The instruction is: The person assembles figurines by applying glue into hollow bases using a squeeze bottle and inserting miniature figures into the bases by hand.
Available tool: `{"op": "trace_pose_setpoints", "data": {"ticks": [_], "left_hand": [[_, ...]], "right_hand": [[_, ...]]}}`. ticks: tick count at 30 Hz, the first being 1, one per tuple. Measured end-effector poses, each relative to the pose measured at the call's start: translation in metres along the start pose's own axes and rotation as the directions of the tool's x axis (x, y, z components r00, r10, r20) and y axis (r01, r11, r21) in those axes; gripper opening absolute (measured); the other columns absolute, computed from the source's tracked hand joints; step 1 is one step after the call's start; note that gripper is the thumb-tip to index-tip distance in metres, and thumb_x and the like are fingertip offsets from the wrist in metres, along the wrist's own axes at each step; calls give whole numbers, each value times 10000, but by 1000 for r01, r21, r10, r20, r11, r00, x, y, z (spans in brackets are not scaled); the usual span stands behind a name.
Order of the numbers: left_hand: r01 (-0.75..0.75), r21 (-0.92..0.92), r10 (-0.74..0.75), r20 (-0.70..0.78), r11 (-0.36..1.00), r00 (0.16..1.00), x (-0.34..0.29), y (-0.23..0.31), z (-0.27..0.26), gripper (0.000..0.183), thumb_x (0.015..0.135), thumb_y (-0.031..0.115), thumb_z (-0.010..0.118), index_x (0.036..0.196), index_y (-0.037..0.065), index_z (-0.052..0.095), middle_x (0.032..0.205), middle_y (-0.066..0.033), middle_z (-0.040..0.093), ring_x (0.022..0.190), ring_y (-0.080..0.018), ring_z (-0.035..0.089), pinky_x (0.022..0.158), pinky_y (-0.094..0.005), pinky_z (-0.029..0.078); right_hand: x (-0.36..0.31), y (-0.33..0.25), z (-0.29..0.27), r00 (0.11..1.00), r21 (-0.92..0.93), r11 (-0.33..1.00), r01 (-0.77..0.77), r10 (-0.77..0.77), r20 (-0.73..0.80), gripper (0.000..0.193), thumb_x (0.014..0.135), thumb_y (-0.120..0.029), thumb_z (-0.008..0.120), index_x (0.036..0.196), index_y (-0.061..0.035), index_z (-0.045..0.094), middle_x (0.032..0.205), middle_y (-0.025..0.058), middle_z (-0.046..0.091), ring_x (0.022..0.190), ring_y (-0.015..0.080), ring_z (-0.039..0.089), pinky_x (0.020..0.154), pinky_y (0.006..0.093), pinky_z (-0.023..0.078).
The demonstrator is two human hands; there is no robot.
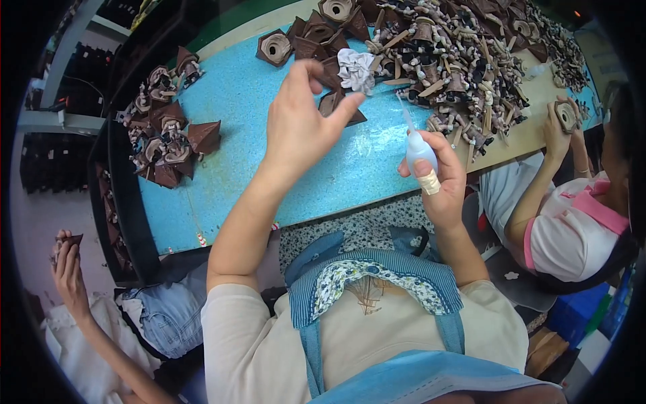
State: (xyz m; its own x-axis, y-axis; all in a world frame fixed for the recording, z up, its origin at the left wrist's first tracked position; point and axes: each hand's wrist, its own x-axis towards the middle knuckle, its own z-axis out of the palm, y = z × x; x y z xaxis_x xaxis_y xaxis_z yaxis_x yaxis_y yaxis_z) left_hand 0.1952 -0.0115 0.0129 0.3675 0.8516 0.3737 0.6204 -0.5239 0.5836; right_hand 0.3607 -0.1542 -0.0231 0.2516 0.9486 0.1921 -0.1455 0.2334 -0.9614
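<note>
My left hand (299, 114) is raised over the blue work surface with thumb and fingers apart, and I see nothing held in it. Its thumb overlaps a brown piece (328, 103) in the view, but I cannot tell whether they touch. A crumpled white cloth (356, 70) lies just beyond the thumb. My right hand (447, 176), with a tan bandage around the thumb, is closed on a small translucent squeeze bottle (422, 149). The bottle's thin nozzle points up and away, toward a large heap of small figurines (441, 60).
Several brown pointed pieces with round holes (276, 47) lie at the back. Assembled brown pieces with figurines (171, 138) cluster at the left of the blue surface (235, 148). At the right, a co-worker's hands (557, 131) hold a brown piece; another person's hand (69, 273) shows at left.
</note>
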Motion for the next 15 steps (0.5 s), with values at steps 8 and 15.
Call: {"op": "trace_pose_setpoints", "data": {"ticks": [8, 15], "left_hand": [[59, -83, -43, 182, 995, 982, -44, -3, -15, 136, 877, 183, 640, 959, 76, 658, 611, -139, 588, 494, -246, 578, 479, -355, 440], [-122, 8, 112, 345, 993, 932, -81, 2, -20, 279, 829, 221, 679, 1002, 37, 561, 880, -157, 593, 748, -327, 572, 672, -372, 471]], "right_hand": [[-3, -11, -10, 995, 1, 998, -71, 70, -65, 338, 897, -100, 623, 1195, 20, 518, 1032, 52, 550, 834, 96, 563, 750, 220, 452], [2, -13, -25, 995, -44, 995, -92, 90, -42, 346, 852, -87, 692, 1152, 5, 548, 1035, 53, 609, 927, 102, 578, 806, 229, 452]]}}
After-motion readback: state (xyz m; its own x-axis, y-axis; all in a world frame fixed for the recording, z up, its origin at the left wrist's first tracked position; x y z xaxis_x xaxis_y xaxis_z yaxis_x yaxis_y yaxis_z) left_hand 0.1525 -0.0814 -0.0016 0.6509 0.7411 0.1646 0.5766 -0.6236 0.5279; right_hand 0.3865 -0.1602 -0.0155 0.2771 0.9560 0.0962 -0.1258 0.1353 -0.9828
